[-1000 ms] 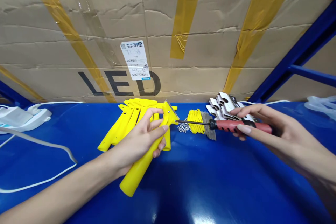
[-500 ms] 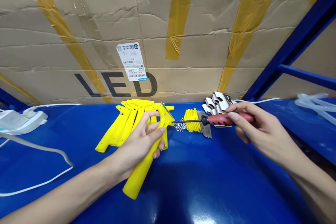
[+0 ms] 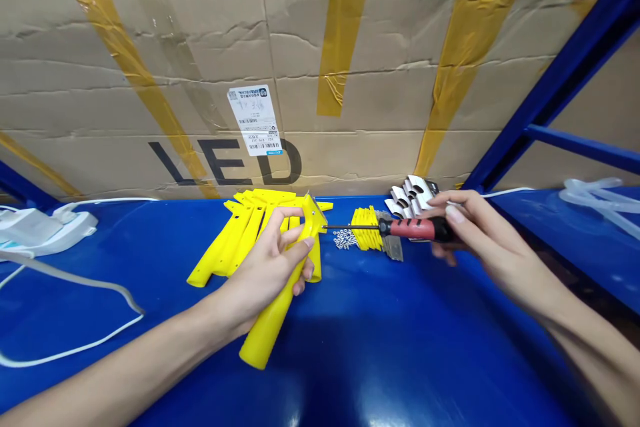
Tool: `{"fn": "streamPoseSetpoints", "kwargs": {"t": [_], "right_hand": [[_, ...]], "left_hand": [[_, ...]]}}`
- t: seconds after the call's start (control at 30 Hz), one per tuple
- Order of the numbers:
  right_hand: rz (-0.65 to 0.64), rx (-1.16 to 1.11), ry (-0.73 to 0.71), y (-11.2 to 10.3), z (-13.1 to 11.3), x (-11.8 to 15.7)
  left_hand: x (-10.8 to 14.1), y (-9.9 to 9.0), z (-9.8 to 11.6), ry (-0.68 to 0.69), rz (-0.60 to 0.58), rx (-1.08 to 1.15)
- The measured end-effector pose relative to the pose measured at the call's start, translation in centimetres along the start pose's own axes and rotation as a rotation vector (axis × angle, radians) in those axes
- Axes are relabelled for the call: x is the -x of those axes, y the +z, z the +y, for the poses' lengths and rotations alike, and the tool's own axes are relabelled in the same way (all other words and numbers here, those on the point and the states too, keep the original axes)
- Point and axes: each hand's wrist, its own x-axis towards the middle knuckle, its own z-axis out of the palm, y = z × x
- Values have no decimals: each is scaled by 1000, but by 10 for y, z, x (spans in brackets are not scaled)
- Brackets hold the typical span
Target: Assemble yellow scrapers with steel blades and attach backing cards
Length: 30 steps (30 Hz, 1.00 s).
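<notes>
My two hands hold tools above a blue metal shelf (image 3: 380, 347).
My left hand (image 3: 265, 257) curls closed around a yellow plastic scraper (image 3: 273, 317); my right hand (image 3: 480, 233) grips a red-and-black screwdriver (image 3: 417, 229), its thin steel tip just beside the scraper's head, near small loose silver screws (image 3: 344, 238).

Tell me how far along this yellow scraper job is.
Done: the yellow scraper handle in the left hand shows metal at its head. In hand: the right hand holds a red-and-black screwdriver, its tip near that head. Left: a pile of yellow handles, loose small screws, a stack of metal blades and white cards lie on the blue shelf.
</notes>
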Motion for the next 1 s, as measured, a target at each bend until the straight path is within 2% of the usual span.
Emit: {"fn": "streamPoseSetpoints", "kwargs": {"t": [0.07, 0.1, 0.23, 0.27, 0.37, 0.4, 0.47, 0.53, 0.57, 0.6, 0.7, 0.77, 0.87, 0.9, 1.0], "right_hand": [[-76, -119, -47, 1, 0, 0], [-70, -122, -58, 1, 1, 0], [180, 137, 3, 2, 4, -2], [174, 131, 20, 2, 4, -2], [-44, -75, -18, 1, 3, -1], [-81, -116, -47, 1, 3, -1], [-15, -47, -82, 1, 2, 0], [111, 88, -61, 1, 2, 0], [126, 108, -43, 1, 2, 0], [100, 83, -34, 0, 2, 0], [-86, -99, -63, -2, 4, 0], [-66, -73, -75, -2, 6, 0], [88, 113, -12, -1, 10, -1], [80, 126, 6, -1, 10, -1], [-84, -29, -40, 0, 10, -1]], "left_hand": [[0, 0, -2, -6, 10, -4], [0, 0, -3, -17, 8, -7], [1, 1, -5, -40, -14, 10], [1, 1, -4, -41, -10, 15], [0, 2, -2, -38, 24, 17], [0, 2, -1, -33, 29, 16], [-1, 2, 0, -28, 23, 10], [-1, 3, -1, -36, 11, 4], [0, 3, -1, -41, 12, 2], [0, 3, -2, -43, 18, -1], [0, 3, -4, -34, 38, -14], [0, 3, -4, -32, 33, -18], [1, 4, -2, -40, 22, -14], [1, 3, -2, -39, 31, -15], [0, 2, 0, -30, 61, -27]]}}
